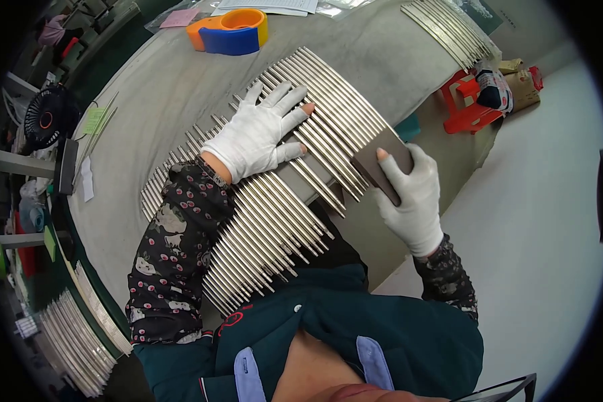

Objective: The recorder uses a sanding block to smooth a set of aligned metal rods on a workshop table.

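Observation:
Many thin, shiny metal rods lie side by side across the table, in a far group (338,94) and a near group (268,218) with gaps between them. My left hand (256,130), in a white glove with bare fingertips, rests flat on the rods with its fingers spread. My right hand (414,201), gloved the same way, grips a dark grey-brown rectangular block (370,166), thumb on top. The block touches or lies over the right ends of the far rods. Its underside is hidden. Near my left hand the rod ends are uneven.
An orange and blue tape dispenser (231,32) and papers (268,5) lie at the far edge. More rods (445,30) sit far right, beside a red stool (472,110). A black fan (47,117) stands left. Further rods (77,342) are at lower left.

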Action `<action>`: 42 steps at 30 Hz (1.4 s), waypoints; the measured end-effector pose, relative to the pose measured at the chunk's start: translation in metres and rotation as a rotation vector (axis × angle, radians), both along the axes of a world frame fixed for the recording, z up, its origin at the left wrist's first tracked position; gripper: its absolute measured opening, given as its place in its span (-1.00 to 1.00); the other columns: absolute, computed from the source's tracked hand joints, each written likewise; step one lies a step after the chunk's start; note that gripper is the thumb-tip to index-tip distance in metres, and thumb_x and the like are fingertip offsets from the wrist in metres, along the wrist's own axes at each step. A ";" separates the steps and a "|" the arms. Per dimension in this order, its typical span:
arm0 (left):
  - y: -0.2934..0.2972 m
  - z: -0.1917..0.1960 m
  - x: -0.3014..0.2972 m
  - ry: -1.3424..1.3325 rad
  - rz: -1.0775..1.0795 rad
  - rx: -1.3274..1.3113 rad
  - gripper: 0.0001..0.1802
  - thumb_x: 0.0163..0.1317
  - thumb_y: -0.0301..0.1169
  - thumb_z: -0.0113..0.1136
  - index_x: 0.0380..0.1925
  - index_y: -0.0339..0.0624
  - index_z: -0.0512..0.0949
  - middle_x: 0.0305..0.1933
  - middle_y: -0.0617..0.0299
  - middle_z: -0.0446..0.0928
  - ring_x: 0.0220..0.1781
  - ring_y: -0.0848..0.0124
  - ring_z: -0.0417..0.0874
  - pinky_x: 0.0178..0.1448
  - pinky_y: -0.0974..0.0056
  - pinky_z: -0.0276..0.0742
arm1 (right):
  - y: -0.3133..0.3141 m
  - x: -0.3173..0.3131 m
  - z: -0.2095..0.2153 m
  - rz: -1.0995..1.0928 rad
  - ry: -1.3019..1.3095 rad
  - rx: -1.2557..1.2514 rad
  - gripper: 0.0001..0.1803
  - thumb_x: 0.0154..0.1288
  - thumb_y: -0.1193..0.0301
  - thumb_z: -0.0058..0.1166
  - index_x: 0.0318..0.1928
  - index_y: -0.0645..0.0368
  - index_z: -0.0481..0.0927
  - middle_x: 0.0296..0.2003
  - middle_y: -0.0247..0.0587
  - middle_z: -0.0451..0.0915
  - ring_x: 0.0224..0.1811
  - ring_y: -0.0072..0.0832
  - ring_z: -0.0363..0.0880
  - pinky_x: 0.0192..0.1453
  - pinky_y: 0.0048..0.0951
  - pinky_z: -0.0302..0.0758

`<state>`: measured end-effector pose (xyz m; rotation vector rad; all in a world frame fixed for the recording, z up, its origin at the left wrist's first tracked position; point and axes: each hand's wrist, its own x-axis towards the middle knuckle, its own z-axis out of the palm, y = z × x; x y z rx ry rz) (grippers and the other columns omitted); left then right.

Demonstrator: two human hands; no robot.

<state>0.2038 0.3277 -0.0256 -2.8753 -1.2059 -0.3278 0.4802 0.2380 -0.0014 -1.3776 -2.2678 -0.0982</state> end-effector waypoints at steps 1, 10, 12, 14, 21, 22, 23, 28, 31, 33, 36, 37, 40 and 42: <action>0.001 -0.002 0.001 0.006 0.000 -0.009 -0.25 0.27 0.16 -0.11 0.31 -0.11 0.28 0.45 0.02 0.13 0.48 0.06 0.10 0.50 -0.17 -0.15 | -0.011 0.016 -0.001 -0.021 0.023 -0.049 -0.36 -0.15 0.43 0.30 0.10 -0.01 0.53 0.02 0.09 0.36 -0.01 -0.01 0.38 0.05 -0.13 0.40; 0.000 0.002 -0.001 0.103 -0.005 -0.029 -0.20 0.31 0.24 -0.26 0.39 -0.03 0.14 0.48 -0.05 0.04 0.50 -0.04 0.01 0.51 -0.16 -0.19 | -0.028 0.019 0.002 -0.071 0.063 0.019 -0.34 -0.16 0.42 0.34 0.10 -0.01 0.53 0.05 0.06 0.36 -0.01 -0.05 0.37 0.07 -0.15 0.39; -0.001 0.001 -0.002 0.094 -0.006 -0.040 -0.19 0.31 0.26 -0.28 0.40 0.00 0.13 0.48 -0.06 0.04 0.50 -0.04 0.01 0.51 -0.16 -0.18 | -0.027 0.016 0.000 -0.051 0.085 0.012 -0.35 -0.13 0.41 0.35 0.10 -0.01 0.52 0.05 0.05 0.36 -0.01 -0.05 0.38 0.05 -0.15 0.39; -0.001 -0.001 -0.002 0.098 -0.007 -0.041 -0.19 0.31 0.27 -0.30 0.40 -0.01 0.12 0.48 -0.06 0.04 0.50 -0.04 0.01 0.50 -0.16 -0.18 | -0.026 0.012 -0.001 -0.036 0.081 0.005 -0.36 -0.11 0.38 0.34 0.10 -0.03 0.52 0.05 0.07 0.35 0.00 -0.05 0.38 0.03 -0.15 0.39; 0.000 0.001 -0.001 0.086 0.001 -0.001 -0.19 0.30 0.23 -0.21 0.38 -0.08 0.13 0.48 -0.06 0.04 0.49 -0.05 0.03 0.50 -0.16 -0.15 | -0.002 -0.023 -0.003 -0.103 -0.084 0.041 -0.35 -0.10 0.35 0.31 0.12 -0.05 0.50 0.02 0.09 0.34 -0.01 -0.03 0.38 -0.01 -0.13 0.40; 0.001 0.001 -0.001 0.084 0.002 -0.002 -0.19 0.30 0.23 -0.21 0.38 -0.08 0.13 0.48 -0.06 0.04 0.49 -0.05 0.03 0.50 -0.16 -0.15 | -0.012 -0.010 -0.003 -0.082 -0.075 0.008 -0.34 -0.10 0.36 0.31 0.13 -0.05 0.49 0.02 0.10 0.34 -0.01 -0.03 0.38 -0.01 -0.13 0.40; -0.001 0.003 0.001 0.094 -0.001 -0.028 -0.19 0.29 0.22 -0.19 0.38 -0.07 0.14 0.48 -0.06 0.04 0.50 -0.06 0.02 0.50 -0.17 -0.15 | -0.016 -0.001 -0.003 -0.050 -0.064 -0.022 -0.33 -0.10 0.36 0.31 0.14 -0.05 0.48 0.03 0.10 0.33 -0.01 -0.03 0.37 -0.01 -0.13 0.40; 0.002 0.003 0.003 0.068 -0.010 -0.014 -0.19 0.29 0.20 -0.17 0.36 -0.14 0.17 0.47 -0.06 0.06 0.49 -0.06 0.04 0.50 -0.15 -0.13 | -0.007 -0.020 0.003 -0.104 -0.073 -0.004 -0.33 -0.13 0.46 0.28 0.14 0.01 0.50 0.05 0.13 0.36 0.03 -0.01 0.36 0.13 -0.15 0.36; 0.003 0.000 -0.001 0.083 -0.006 -0.006 -0.16 0.28 0.24 -0.20 0.35 -0.17 0.18 0.47 -0.06 0.06 0.48 -0.06 0.05 0.49 -0.16 -0.13 | -0.010 -0.006 0.005 -0.053 -0.052 -0.004 -0.34 -0.12 0.43 0.29 0.13 -0.02 0.50 0.04 0.10 0.35 0.02 -0.02 0.37 0.08 -0.15 0.38; 0.004 0.000 0.000 0.116 -0.003 -0.041 -0.14 0.28 0.27 -0.24 0.34 -0.18 0.18 0.48 -0.06 0.05 0.49 -0.05 0.05 0.49 -0.15 -0.12 | -0.025 0.018 0.011 -0.037 -0.074 -0.077 -0.35 -0.13 0.40 0.30 0.11 -0.04 0.51 0.03 0.07 0.36 0.00 -0.04 0.39 0.04 -0.15 0.39; 0.005 0.001 0.004 0.108 -0.010 -0.018 -0.15 0.29 0.26 -0.25 0.35 -0.18 0.17 0.48 -0.05 0.04 0.48 -0.04 0.06 0.48 -0.16 -0.10 | -0.030 0.028 0.008 -0.046 0.060 -0.012 -0.35 -0.16 0.42 0.30 0.10 -0.03 0.52 0.04 0.06 0.36 -0.01 -0.04 0.38 0.04 -0.14 0.39; 0.004 0.000 0.005 0.111 -0.009 -0.004 -0.15 0.29 0.26 -0.26 0.36 -0.18 0.16 0.48 -0.05 0.03 0.48 -0.04 0.06 0.48 -0.17 -0.10 | -0.029 0.025 0.008 -0.048 0.067 0.025 -0.34 -0.16 0.43 0.31 0.10 -0.03 0.52 0.04 0.06 0.36 -0.01 -0.05 0.38 0.04 -0.14 0.39; 0.007 0.001 0.007 0.102 -0.020 -0.020 -0.14 0.29 0.27 -0.26 0.36 -0.16 0.15 0.48 -0.05 0.03 0.48 -0.06 0.05 0.49 -0.18 -0.13 | -0.018 0.011 0.004 -0.059 0.049 0.050 -0.34 -0.17 0.40 0.33 0.10 -0.03 0.52 0.03 0.06 0.36 -0.01 -0.06 0.38 0.04 -0.15 0.39; 0.010 -0.002 0.008 0.081 -0.024 -0.018 -0.15 0.27 0.26 -0.21 0.33 -0.19 0.20 0.47 -0.04 0.07 0.48 -0.03 0.06 0.49 -0.18 -0.14 | -0.006 -0.003 0.001 -0.048 -0.017 0.006 -0.37 -0.09 0.30 0.33 0.11 -0.05 0.51 0.04 0.08 0.34 0.00 -0.07 0.38 0.03 -0.18 0.38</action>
